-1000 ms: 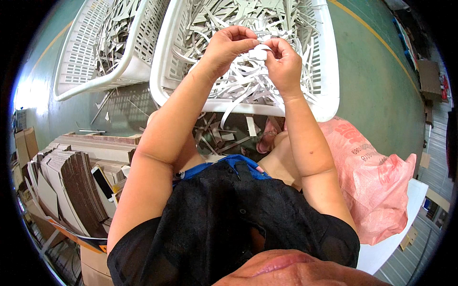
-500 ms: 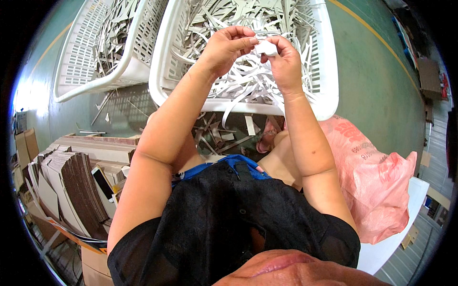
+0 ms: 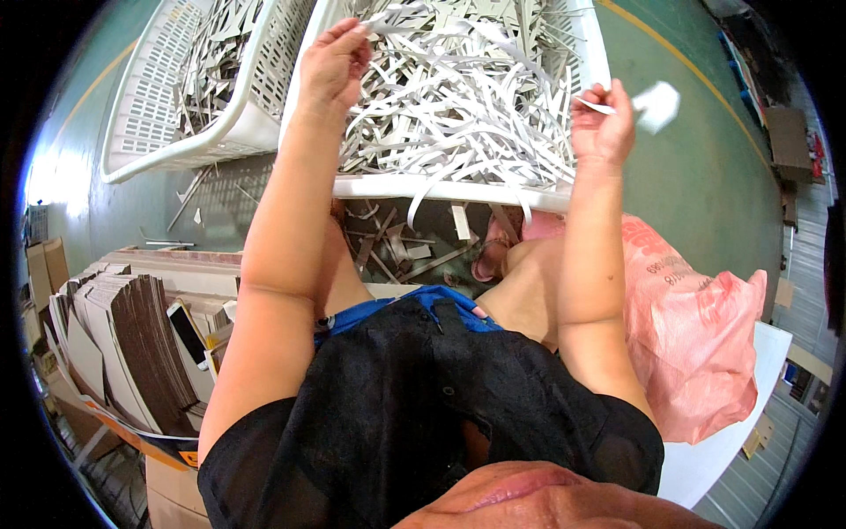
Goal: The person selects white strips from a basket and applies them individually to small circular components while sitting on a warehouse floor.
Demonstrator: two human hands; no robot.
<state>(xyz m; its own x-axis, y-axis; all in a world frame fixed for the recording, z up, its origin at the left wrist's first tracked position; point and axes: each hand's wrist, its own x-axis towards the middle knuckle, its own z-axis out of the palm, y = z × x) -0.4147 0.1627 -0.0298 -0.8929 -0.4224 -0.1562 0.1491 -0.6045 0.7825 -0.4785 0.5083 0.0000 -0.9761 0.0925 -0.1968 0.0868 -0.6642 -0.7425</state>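
My left hand (image 3: 335,66) is closed, its fingertips pinching a long white paper strip (image 3: 401,16) over the far left part of a white plastic basket (image 3: 441,189). Loose white strips (image 3: 476,115) and greyish cardboard offcuts fill this basket. Above its right rim my right hand (image 3: 604,128) is closed on a white piece of paper; a thin end (image 3: 596,107) sticks out on the left of the fingers. A white blurred piece (image 3: 658,108) shows just right of that hand; whether it joins the thin end I cannot tell.
A second white basket (image 3: 167,163) of grey offcuts stands at the left. Stacked cardboard sheets (image 3: 145,344) and a phone (image 3: 188,335) are by my left arm. A pink woven sack (image 3: 687,344) lies at my right, on a white surface (image 3: 731,432). Scraps (image 3: 419,252) litter the floor.
My hands were together over the basket with a white piece between them. They have moved apart, the left with a strip to the far left, the right to the right rim.
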